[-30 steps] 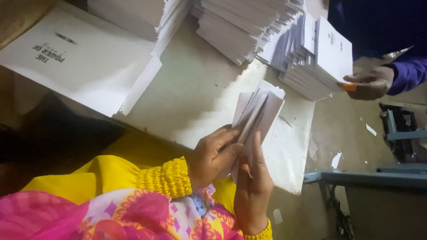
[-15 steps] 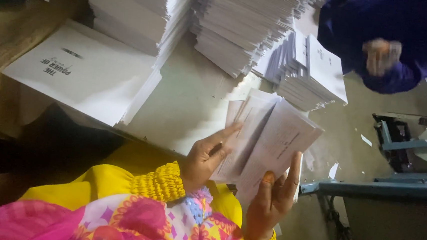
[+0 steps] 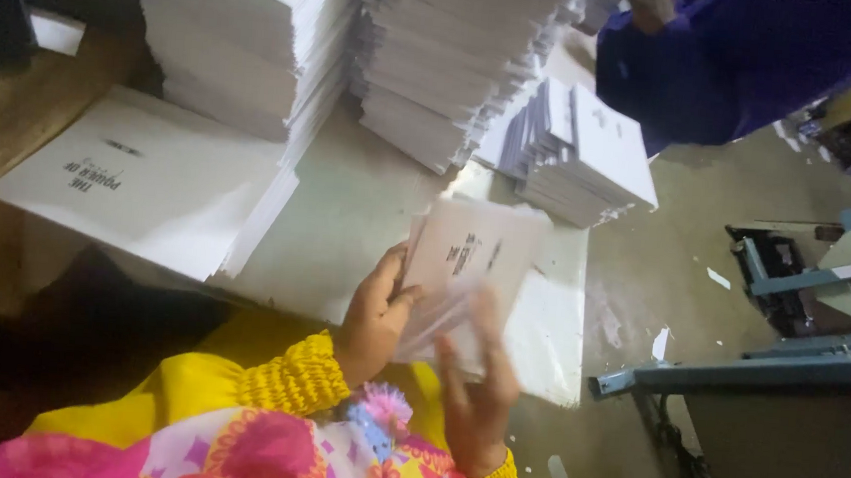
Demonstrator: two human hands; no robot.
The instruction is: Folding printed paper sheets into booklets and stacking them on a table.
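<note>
Head view: we look down from above our own two hands at a work surface piled with white printed paper.
Left hand: our left hand (image 3: pixel 376 310), in a yellow ribbed cuff, sits at lower centre of the frame; its fingers are curled closed on the near edge of a thin bundle of white printed paper sheets (image 3: pixel 466 262), thumb on top, so the bundle stays squared and lifted clear of the surface.
Right hand: our right hand (image 3: pixel 475 392) is just below and right of the bundle, blurred; its fingers look spread flat against the underside as a support, but we cannot tell if it is closed on the sheets or only touching them.
Bundle position: centre of the frame, tilted up towards us, above the bare pale tabletop (image 3: pixel 347 224).
Flat stack: a low pile of large white printed sheets (image 3: pixel 145 179) lies at middle left, within easy reach of the left hand.
Tall stacks: two high piles of white folded paper (image 3: pixel 458 62) fill the upper centre, pushed back from the working edge.
Small stack: a short pile of white booklets (image 3: pixel 581 155) stands at upper right centre.
Co-worker: a person in a dark blue sleeve (image 3: pixel 727 60) occupies the upper right corner.
Machine: a blue-grey metal frame (image 3: pixel 766 368) stands on the floor at right.
</note>
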